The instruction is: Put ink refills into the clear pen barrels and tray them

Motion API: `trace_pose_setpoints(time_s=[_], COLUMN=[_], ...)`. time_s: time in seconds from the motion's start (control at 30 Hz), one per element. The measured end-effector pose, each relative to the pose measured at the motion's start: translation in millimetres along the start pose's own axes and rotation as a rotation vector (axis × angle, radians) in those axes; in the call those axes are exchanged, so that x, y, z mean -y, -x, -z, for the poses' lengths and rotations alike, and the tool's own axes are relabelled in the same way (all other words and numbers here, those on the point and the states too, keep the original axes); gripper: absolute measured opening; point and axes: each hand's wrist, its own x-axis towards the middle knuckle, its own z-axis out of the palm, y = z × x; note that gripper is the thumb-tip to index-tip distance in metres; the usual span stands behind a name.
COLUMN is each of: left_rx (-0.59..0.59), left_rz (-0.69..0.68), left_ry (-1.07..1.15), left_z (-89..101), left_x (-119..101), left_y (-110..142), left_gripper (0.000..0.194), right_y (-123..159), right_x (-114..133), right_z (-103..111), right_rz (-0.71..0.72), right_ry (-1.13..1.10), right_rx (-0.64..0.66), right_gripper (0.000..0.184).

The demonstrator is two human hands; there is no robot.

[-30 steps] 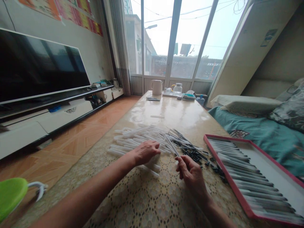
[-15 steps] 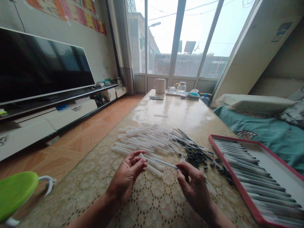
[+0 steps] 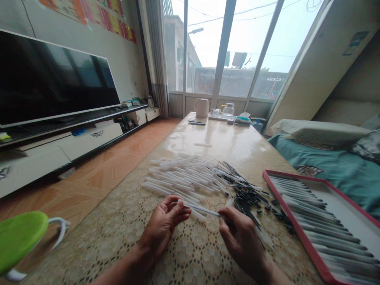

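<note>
Between my two hands a slim whitish pen (image 3: 204, 210) lies nearly level over the table. My left hand (image 3: 168, 219) pinches its left end between thumb and forefinger; a small clear piece there, perhaps a cap, is mostly covered by the fingertips. The other end is gripped by my right hand (image 3: 240, 231), whose curled fingers hide that part of the pen. Just beyond the hands is a loose pile of white translucent pen barrels (image 3: 187, 174). To the right of it lie thin dark refills (image 3: 228, 170) and a heap of small black pieces (image 3: 249, 196).
A red-rimmed box (image 3: 310, 241) at the right holds a row of pens with dark ends. At the table's far end are a light jug (image 3: 202, 107) and a glass pot (image 3: 228, 109). A green stool (image 3: 23, 241) stands at the lower left.
My left hand has come slightly down and right, so its fingertips now meet the pen's left end. The small whitish piece seen in them before is now mostly hidden.
</note>
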Motion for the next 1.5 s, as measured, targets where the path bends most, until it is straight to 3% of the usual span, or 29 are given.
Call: trace_pose_setpoints(time_s=[0.17,0.33,0.6,0.77,1.07,1.2,1.33,1.5], left_rx=[0.124,0.206,0.309,0.327,0.285,0.300,0.245,0.172], left_rz=[0.015,-0.041,-0.052,-0.147,-0.235,-0.191,-0.152,-0.144], left_ry=[-0.104,-0.250,-0.348,-0.340,-0.403,-0.413,-0.397,-0.419], left_z=[1.6,5.2,8.0,7.3,-0.2,1.8,2.4,1.4], left_x=[0.6,1.8,5.0,10.0,7.0,8.2,6.8,3.5], left_y=[0.0,-1.7,-4.2,-1.3,10.5,1.3,-5.2,-3.5], left_gripper=[0.025,0.024,0.023,0.022,0.017,0.025,0.058,0.048], right_y=[-1.8,-5.3,-3.9,-0.6,-7.2,-10.7,-19.7,-33.5], right_x=[-5.7,-11.7,-4.7,-2.6,3.1,2.6,-2.7,-42.1], right_z=[-0.5,-1.1,-1.5,-1.2,3.1,5.8,36.5,115.8], right_rz=[0.073,0.218,0.359,0.187,-0.191,-0.197,-0.137,-0.197], right_ry=[0.078,0.321,0.467,0.277,-0.488,-0.447,-0.220,-0.010], right_rx=[0.133,0.283,0.154,0.241,0.419,0.392,0.219,0.063], right_gripper=[0.017,0.021,0.023,0.031,0.045,0.042,0.030,0.029])
